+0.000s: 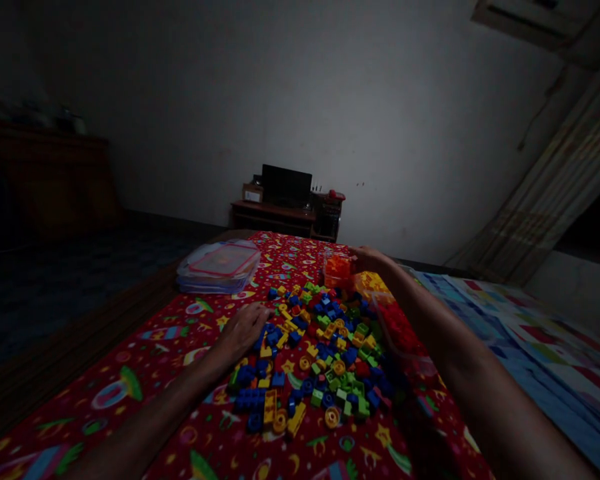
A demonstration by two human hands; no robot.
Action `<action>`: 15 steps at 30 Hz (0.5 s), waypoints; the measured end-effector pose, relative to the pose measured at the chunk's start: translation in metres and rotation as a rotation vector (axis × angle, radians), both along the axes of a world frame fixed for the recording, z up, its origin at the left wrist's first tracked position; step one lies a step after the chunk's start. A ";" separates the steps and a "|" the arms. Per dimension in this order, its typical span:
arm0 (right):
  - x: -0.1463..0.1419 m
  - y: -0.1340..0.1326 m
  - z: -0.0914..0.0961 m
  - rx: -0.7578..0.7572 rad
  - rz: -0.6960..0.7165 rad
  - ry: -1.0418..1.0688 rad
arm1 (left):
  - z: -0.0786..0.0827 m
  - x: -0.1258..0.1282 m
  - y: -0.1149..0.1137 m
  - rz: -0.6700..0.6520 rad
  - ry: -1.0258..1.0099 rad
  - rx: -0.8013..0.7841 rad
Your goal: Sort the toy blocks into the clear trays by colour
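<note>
A loose pile of toy building bricks (330, 347) in blue, yellow, green and red lies on a red patterned cloth (175, 373). My left hand (245, 327) rests at the pile's left edge, its fingers loosely extended beside blue and yellow bricks. Farther off, my right hand (370, 256) is at the right side of a clear box of orange bricks (337, 268). Its fingers are bent together, and what is between them is too dark to make out. Under my right forearm stand a box of yellow bricks (371, 283) and a box of red bricks (403, 328).
Stacked clear plastic lids (223, 263) lie on the cloth at the left. A bed with a blue and patchwork cover (520, 320) is on the right. A low desk with a monitor (287, 186) stands against the far wall. A wooden cabinet (50, 180) is at the left.
</note>
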State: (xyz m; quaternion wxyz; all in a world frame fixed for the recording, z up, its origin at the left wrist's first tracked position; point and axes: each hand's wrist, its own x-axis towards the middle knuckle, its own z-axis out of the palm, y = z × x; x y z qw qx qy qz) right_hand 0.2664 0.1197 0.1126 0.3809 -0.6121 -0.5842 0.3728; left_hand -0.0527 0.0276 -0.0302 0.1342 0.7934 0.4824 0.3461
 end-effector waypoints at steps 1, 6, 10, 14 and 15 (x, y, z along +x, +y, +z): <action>-0.002 0.003 0.002 -0.016 -0.023 -0.015 | 0.000 0.000 -0.001 -0.003 0.002 -0.003; -0.010 0.009 0.010 0.022 -0.093 -0.061 | -0.001 0.001 -0.001 0.030 -0.012 0.000; -0.034 0.004 0.006 0.106 -0.027 -0.025 | -0.003 0.001 0.000 0.051 -0.015 -0.015; -0.081 -0.003 -0.010 0.244 0.300 -0.271 | -0.006 -0.001 0.001 0.006 -0.023 -0.006; -0.095 -0.004 -0.016 0.294 0.413 -0.397 | -0.008 -0.002 0.002 0.002 -0.031 -0.001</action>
